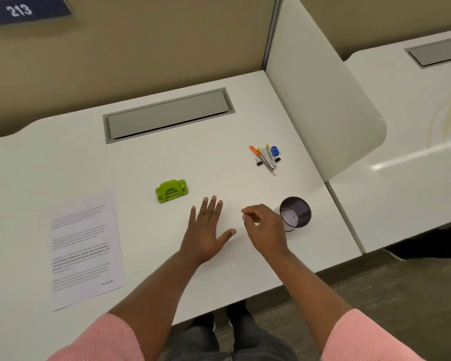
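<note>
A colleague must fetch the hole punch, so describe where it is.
On the white desk, look between the grey cable hatch and the left hand. The hole punch sits alone, the only lime green, blocky thing, unlike the slim pens farther right.

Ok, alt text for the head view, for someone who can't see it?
Over a white desk, the left hand is open and spread, the right hand curled beside a dark cup. A green hole punch, a printed sheet and pens with clips lie around.
</note>
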The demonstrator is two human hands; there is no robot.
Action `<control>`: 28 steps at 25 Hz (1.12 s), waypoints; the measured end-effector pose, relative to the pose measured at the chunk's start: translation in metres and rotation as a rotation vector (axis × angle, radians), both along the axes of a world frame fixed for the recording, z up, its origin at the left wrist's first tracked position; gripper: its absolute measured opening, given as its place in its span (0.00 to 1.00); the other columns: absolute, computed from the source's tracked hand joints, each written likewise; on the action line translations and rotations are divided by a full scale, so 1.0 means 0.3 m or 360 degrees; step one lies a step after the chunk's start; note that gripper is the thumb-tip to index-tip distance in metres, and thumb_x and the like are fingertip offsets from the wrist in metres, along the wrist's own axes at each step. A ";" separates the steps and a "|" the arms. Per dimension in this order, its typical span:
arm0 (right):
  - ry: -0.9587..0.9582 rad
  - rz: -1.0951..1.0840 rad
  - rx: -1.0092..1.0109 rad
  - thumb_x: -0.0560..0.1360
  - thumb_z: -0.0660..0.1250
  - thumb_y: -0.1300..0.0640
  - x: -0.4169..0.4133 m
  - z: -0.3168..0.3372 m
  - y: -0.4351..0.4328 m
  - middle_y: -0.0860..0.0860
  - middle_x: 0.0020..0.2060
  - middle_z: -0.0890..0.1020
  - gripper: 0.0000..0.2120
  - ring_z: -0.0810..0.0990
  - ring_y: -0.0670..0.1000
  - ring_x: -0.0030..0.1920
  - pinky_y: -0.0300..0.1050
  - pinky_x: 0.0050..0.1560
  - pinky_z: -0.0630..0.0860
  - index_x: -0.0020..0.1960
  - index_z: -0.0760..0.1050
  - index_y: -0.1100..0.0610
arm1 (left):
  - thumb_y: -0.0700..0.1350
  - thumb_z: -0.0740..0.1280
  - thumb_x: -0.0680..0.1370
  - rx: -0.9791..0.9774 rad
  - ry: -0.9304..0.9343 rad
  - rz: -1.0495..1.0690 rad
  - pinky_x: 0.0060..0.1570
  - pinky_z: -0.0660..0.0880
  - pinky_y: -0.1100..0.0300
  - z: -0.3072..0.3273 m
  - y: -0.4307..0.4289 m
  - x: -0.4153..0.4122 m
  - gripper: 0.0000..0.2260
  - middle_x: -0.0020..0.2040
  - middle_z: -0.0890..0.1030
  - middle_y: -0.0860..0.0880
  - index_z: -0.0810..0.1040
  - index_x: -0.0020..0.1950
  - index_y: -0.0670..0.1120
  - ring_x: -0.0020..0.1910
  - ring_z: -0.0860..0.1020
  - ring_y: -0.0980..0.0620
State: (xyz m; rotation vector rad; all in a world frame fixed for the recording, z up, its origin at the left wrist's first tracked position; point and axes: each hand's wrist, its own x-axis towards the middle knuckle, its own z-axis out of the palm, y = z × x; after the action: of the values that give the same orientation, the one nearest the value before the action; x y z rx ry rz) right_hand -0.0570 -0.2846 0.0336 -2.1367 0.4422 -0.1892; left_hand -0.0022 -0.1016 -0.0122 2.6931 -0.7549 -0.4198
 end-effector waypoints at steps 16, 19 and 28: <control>0.0555 0.0778 -0.0437 0.79 0.66 0.55 0.027 -0.244 0.354 0.49 0.53 0.82 0.13 0.80 0.51 0.53 0.44 0.53 0.76 0.62 0.81 0.53 | 0.61 0.47 0.83 0.0263 0.0050 0.0288 0.79 0.42 0.44 -0.213 0.444 -0.095 0.32 0.83 0.39 0.49 0.41 0.82 0.50 0.81 0.38 0.49; 0.0597 0.0862 -0.0612 0.80 0.65 0.54 0.045 -0.247 0.368 0.50 0.53 0.81 0.14 0.79 0.52 0.54 0.46 0.51 0.77 0.63 0.81 0.53 | 0.61 0.48 0.84 0.0236 0.0031 0.0284 0.79 0.42 0.44 -0.226 0.449 -0.095 0.32 0.83 0.40 0.49 0.41 0.82 0.49 0.81 0.38 0.48; 0.0644 0.0984 -0.0859 0.77 0.63 0.62 0.094 -0.239 0.390 0.51 0.48 0.80 0.11 0.79 0.54 0.50 0.45 0.44 0.75 0.53 0.82 0.55 | 0.61 0.47 0.83 0.0211 0.0052 0.0275 0.79 0.41 0.44 -0.233 0.454 -0.091 0.32 0.82 0.39 0.49 0.40 0.82 0.50 0.81 0.37 0.49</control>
State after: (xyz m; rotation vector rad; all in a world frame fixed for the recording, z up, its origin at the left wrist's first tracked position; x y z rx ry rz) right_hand -0.0288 -0.1677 -0.0381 -2.7403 -0.0806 0.5403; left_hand -0.0297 0.0346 -0.0820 2.8379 -0.4955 -0.4851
